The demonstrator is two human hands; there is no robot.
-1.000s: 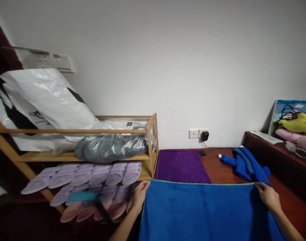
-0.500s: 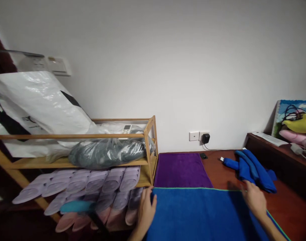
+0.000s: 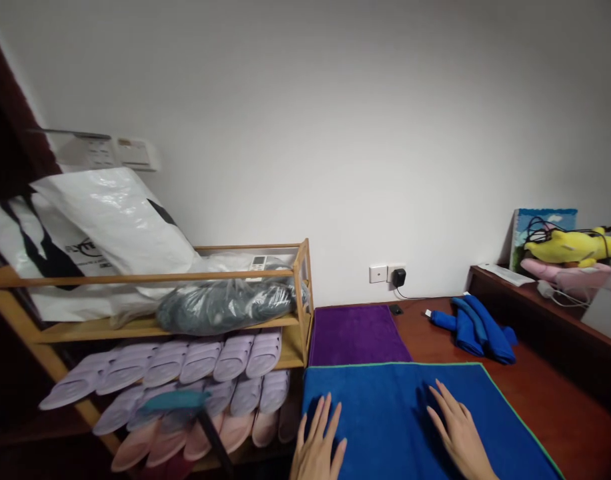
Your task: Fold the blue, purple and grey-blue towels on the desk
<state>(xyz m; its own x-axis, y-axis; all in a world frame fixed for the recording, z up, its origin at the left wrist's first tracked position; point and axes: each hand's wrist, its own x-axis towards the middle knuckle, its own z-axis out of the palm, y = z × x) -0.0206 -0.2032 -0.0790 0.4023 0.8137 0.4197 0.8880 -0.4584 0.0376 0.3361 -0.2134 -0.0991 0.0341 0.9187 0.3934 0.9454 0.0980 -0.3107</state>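
Note:
A blue towel [image 3: 380, 407] with a green edge lies spread over the near part of the reddish-brown table [image 3: 545, 387]. On its left side rests my left hand [image 3: 318, 443], fingers spread, palm down. My right hand [image 3: 455, 427] is over the towel's right half, fingers stretched out and holding nothing; whether it presses on the cloth I cannot tell. Behind the blue towel lies a flat purple towel [image 3: 358, 337], its near side meeting the blue one's far edge. Several rolled blue cloths [image 3: 478, 327] sit in a loose heap at the back right.
At the left stands a wooden rack [image 3: 300, 307] with a white bag [image 3: 120, 233], a plastic-wrapped dark bundle [image 3: 225, 307] and rows of slippers [image 3: 200, 360]. A black plug [image 3: 398, 277] is in the wall socket. A yellow plush toy [image 3: 570, 247] lies on the right ledge.
Both hands have left the blue towel's far corners and come nearer, now flat with fingers spread. The towel's far right corner lies flat. The view has shifted slightly right.

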